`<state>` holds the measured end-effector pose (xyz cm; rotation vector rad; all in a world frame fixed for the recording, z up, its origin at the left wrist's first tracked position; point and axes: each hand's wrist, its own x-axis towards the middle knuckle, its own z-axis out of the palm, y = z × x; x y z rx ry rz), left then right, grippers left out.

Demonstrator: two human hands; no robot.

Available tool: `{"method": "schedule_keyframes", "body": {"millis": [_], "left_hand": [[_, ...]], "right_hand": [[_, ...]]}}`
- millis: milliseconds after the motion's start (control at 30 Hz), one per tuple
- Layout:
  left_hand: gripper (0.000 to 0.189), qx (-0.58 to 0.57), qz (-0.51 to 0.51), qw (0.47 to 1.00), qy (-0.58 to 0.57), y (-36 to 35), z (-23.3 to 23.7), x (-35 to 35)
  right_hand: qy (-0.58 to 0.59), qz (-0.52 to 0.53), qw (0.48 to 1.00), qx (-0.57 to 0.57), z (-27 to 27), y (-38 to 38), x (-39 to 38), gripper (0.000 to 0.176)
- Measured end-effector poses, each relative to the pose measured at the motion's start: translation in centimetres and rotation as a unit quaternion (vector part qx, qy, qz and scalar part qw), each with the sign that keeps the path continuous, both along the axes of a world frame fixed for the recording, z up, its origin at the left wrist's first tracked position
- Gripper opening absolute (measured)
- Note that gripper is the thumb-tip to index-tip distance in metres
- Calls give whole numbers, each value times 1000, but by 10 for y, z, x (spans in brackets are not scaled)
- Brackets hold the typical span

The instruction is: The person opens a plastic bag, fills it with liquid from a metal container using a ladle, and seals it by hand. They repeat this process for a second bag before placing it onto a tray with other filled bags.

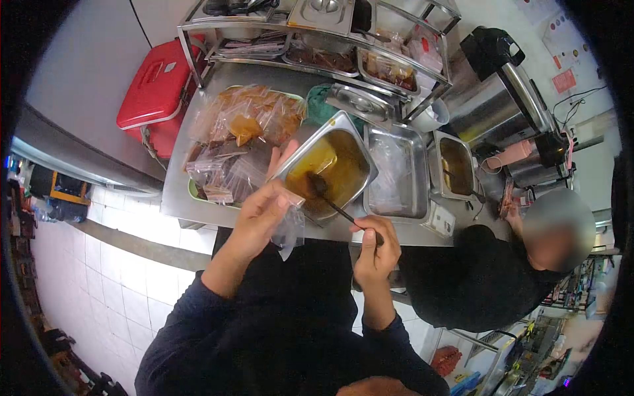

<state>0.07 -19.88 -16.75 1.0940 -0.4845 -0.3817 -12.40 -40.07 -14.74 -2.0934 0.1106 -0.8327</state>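
My left hand (261, 211) holds a small clear plastic bag (289, 228) by its mouth, right at the near rim of a steel pan (362, 150) of brown-yellow sauce. My right hand (375, 247) grips the handle of a dark ladle (325, 193) whose bowl dips into the sauce. Left of the pan, a green tray (193, 190) is piled with several filled sauce packets (247, 122).
Another steel pan (395, 173) with clear bags stands to the right, then a smaller sauce pan (456, 166). A person in black (492, 277) stands at the right. A wire rack (317, 36), a lid (360, 102), metal urns (498, 99) and a red case (157, 89) line the counter's back.
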Motion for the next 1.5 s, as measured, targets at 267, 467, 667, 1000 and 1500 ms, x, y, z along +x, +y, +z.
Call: {"method": "schedule_keyframes", "body": {"millis": [267, 467, 667, 1000, 1500], "left_hand": [[22, -28, 22, 999, 20, -13, 3, -11], [24, -25, 14, 998, -57, -16, 13, -2], [23, -28, 20, 998, -50, -16, 12, -5], [39, -149, 33, 944, 293, -17, 42, 7], [33, 72, 202, 974, -67, -17, 30, 40]], "right_hand": [[18, -111, 928, 354, -44, 10, -8, 35], [4, -114, 881, 460, -46, 10, 7, 36], [28, -70, 868, 490, -27, 19, 27, 37], [10, -64, 801, 595, -29, 1, 20, 34], [-81, -116, 805, 577, -19, -11, 10, 36]]}}
